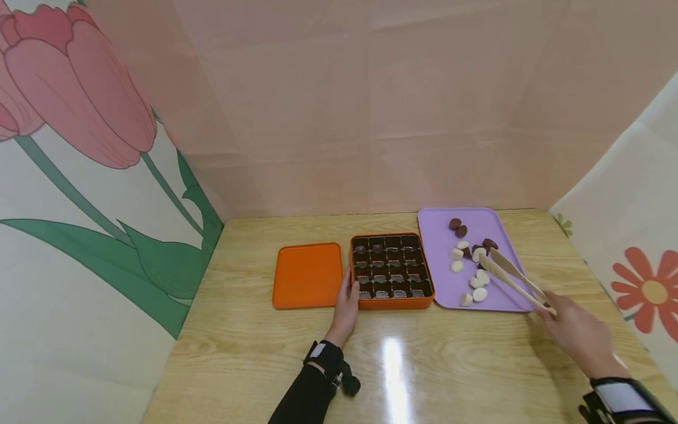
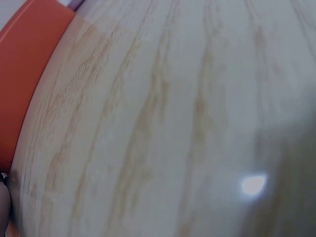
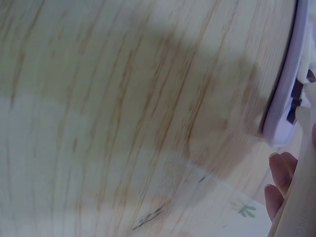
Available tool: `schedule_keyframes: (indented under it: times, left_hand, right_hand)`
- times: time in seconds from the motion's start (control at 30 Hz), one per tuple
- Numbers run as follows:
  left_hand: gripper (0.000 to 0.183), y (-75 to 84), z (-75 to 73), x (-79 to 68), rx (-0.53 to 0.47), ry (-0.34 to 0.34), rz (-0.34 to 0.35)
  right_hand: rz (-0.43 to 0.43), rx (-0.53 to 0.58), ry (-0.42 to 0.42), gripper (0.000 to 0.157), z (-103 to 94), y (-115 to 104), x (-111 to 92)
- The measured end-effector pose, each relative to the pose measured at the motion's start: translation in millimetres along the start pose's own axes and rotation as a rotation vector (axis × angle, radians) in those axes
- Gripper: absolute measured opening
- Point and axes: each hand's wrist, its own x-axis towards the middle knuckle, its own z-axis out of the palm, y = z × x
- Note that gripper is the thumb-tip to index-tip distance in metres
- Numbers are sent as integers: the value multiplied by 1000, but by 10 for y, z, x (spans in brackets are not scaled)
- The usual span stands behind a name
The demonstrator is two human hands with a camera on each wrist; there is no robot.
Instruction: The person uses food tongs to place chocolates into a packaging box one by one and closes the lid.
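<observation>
My right hand point(image 1: 577, 333) grips wooden tongs point(image 1: 511, 280), whose tips reach over the purple tray point(image 1: 439, 282). A white chocolate-like piece point(image 1: 478, 254) lies at the tips, among several white pieces point(image 1: 479, 294) and dark brown ones point(image 1: 455, 224). In the right wrist view the fingers point(image 3: 281, 173) wrap the tongs beside the tray's edge. My left hand point(image 1: 346, 309) rests against the left side of an orange box point(image 1: 394, 304), its fingers extended along the wall. Dark compartments fill the box; dark round pieces point(image 1: 377, 248) sit in two of them at the back left.
An orange lid point(image 1: 308, 275) lies flat left of the box. The wooden table point(image 1: 228, 353) ends at a pink backdrop point(image 1: 365, 118), with flower-printed sheets point(image 1: 646, 212) at both sides. The tray stands right beside the box.
</observation>
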Motion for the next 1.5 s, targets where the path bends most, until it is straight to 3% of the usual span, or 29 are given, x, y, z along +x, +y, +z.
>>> schedule_keyframes:
  times: [0.17,0.5,0.73,0.93,1.1,1.5]
  left_hand:
    - [55,-6,0,-7,9,-2,2]
    - [54,2,2,-3,0,-8,14]
    - [55,9,-8,-11,3,-12,-1]
    - [55,2,-4,-7,-6,-8,-3]
    - [55,-21,3,-2,-8,-6,2]
    - [55,-13,8,11,-32,-13,-5]
  right_hand:
    - [-17,4,15,51,25,-16,6]
    - [-2,5,-63,58,-17,21,65]
    - [-9,14,-31,56,-49,39,78]
    - [18,1,-93,66,-72,-26,97]
    - [35,-14,-122,65,-59,-5,109]
    - [13,-23,-45,58,-39,19,54]
